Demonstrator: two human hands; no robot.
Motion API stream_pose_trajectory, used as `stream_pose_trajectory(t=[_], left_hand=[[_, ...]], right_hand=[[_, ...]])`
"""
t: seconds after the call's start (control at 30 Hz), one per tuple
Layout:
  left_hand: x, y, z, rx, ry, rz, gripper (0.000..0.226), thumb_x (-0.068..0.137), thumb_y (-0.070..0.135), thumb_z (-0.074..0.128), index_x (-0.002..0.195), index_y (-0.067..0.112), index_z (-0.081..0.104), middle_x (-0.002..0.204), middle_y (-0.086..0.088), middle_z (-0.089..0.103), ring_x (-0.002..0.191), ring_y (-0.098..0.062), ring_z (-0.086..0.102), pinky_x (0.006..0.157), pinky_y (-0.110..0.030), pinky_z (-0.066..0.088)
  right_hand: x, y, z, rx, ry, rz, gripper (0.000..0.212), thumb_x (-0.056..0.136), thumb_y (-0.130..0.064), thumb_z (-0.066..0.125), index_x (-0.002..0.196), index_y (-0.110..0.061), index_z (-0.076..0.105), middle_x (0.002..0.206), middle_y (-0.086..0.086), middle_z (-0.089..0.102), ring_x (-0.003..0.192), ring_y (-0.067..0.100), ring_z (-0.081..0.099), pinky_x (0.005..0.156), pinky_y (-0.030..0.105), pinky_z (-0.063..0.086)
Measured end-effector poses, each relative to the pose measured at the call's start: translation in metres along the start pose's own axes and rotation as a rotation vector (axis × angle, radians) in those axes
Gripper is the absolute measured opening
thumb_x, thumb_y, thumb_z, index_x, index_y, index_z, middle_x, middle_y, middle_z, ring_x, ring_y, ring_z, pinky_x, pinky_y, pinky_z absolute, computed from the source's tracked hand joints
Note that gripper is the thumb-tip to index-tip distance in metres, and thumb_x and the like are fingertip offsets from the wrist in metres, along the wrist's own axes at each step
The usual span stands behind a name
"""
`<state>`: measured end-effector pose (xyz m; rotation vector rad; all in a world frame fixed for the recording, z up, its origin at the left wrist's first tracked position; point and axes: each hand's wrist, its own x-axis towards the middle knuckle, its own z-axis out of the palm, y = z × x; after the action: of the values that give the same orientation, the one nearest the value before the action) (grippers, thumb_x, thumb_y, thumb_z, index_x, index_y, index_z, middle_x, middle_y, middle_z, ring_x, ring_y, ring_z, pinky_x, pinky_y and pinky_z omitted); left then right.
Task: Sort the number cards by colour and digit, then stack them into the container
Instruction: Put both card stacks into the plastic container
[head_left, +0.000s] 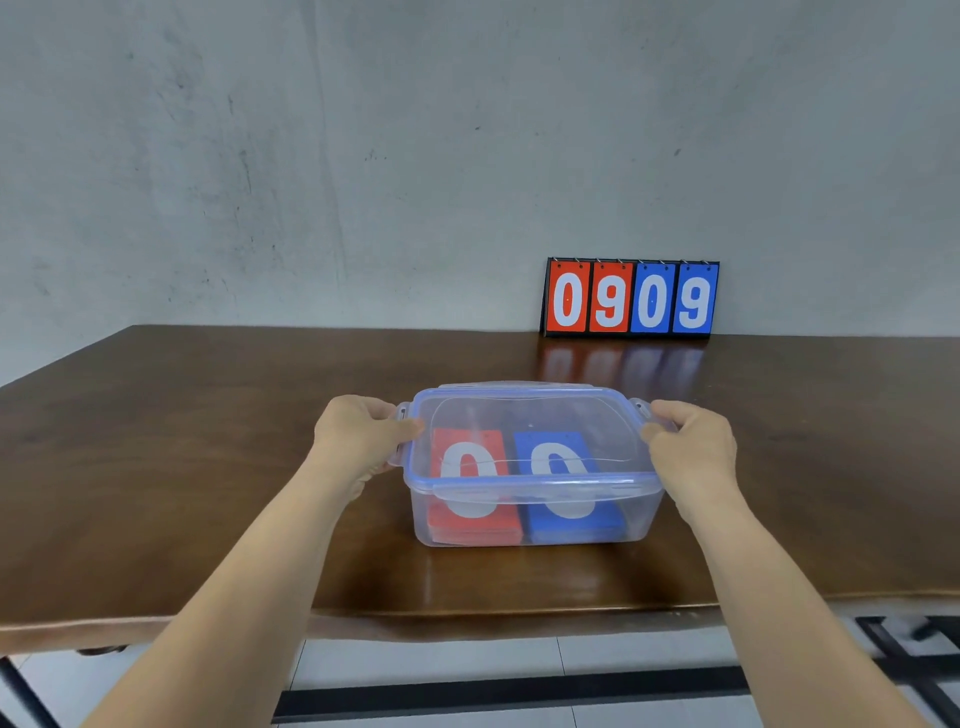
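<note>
Gripping one clear plastic container (644, 512) at both short ends, two bare hands at work. Left hand (363, 436) curled round the left latch flap, thumb tip laid on the blue-rimmed lid (530, 410); right hand (693, 441) curled the same way round the right latch flap, thumb on the lid's rim. Sits near the front middle of one dark wooden table (208, 467), lid on top, long front latch flap lying across the near wall; cannot tell whether any latch is snapped down. Holds two stacks of number cards side by side on its floor: one red stack (467, 522) on the left, one blue stack (576, 522) on the right, inner edges touching or very nearly so. Shows a white 0 on the top card of each stack, slightly hazed by the plastic and crossed by the lid's front edge. Cannot count the cards beneath the top ones. Standing upright at the table's far edge against the grey wall (363, 156), well apart from the container: one black flip scoreboard (631, 299) with four panels, two red then two blue, reading 0, 9, 0, 9.
</note>
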<state>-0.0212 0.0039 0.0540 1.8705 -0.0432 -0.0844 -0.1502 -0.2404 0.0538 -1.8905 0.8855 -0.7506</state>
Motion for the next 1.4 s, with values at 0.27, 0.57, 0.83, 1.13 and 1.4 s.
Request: stream_pose_trajectory(t=[0.27, 0.57, 0.83, 1.13, 1.4], left_hand=[[-0.003, 0.003, 0.001, 0.047, 0.024, 0.034, 0.01, 0.081, 0.011, 0.077, 0.078, 0.009, 0.067, 0.074, -0.012, 0.066, 0.063, -0.022, 0.059, 0.081, -0.043, 0.057], [-0.008, 0.008, 0.003, 0.077, -0.003, 0.012, 0.012, 0.083, 0.012, 0.075, 0.091, 0.006, 0.068, 0.084, -0.012, 0.069, 0.072, -0.024, 0.063, 0.078, -0.04, 0.056], [-0.01, 0.003, 0.005, 0.055, 0.019, 0.019, 0.03, 0.084, 0.015, 0.075, 0.109, 0.002, 0.068, 0.09, -0.012, 0.07, 0.079, -0.023, 0.065, 0.086, -0.042, 0.055], [-0.037, 0.004, 0.015, 0.391, 0.017, 0.293, 0.017, 0.092, 0.017, 0.056, 0.076, 0.024, 0.056, 0.076, 0.008, 0.059, 0.074, -0.019, 0.055, 0.057, -0.02, 0.036], [-0.033, -0.011, 0.024, 0.225, -0.029, 0.229, 0.052, 0.094, 0.019, 0.06, 0.144, 0.017, 0.045, 0.145, 0.001, 0.049, 0.134, -0.021, 0.044, 0.111, -0.036, 0.036]], right_hand=[[-0.003, 0.009, -0.002, 0.181, -0.015, 0.04, 0.039, 0.092, -0.007, 0.062, 0.131, -0.012, 0.059, 0.129, 0.004, 0.061, 0.118, 0.022, 0.056, 0.103, 0.043, 0.046], [0.0, 0.016, -0.006, 0.268, -0.054, 0.066, 0.043, 0.091, -0.004, 0.062, 0.133, -0.012, 0.057, 0.128, 0.002, 0.061, 0.116, 0.017, 0.056, 0.096, 0.029, 0.045], [0.001, 0.016, -0.006, 0.107, -0.029, -0.025, 0.038, 0.091, -0.011, 0.064, 0.128, -0.017, 0.061, 0.124, -0.001, 0.064, 0.113, 0.017, 0.058, 0.1, 0.04, 0.049], [-0.019, 0.009, -0.009, -0.34, -0.222, -0.259, 0.055, 0.1, -0.036, 0.046, 0.15, -0.019, 0.032, 0.158, -0.001, 0.025, 0.146, 0.02, 0.022, 0.116, 0.039, 0.026], [-0.022, 0.022, -0.003, -0.002, -0.182, -0.13, 0.054, 0.094, -0.031, 0.06, 0.144, -0.02, 0.043, 0.147, -0.005, 0.045, 0.136, 0.017, 0.04, 0.111, 0.039, 0.036]])
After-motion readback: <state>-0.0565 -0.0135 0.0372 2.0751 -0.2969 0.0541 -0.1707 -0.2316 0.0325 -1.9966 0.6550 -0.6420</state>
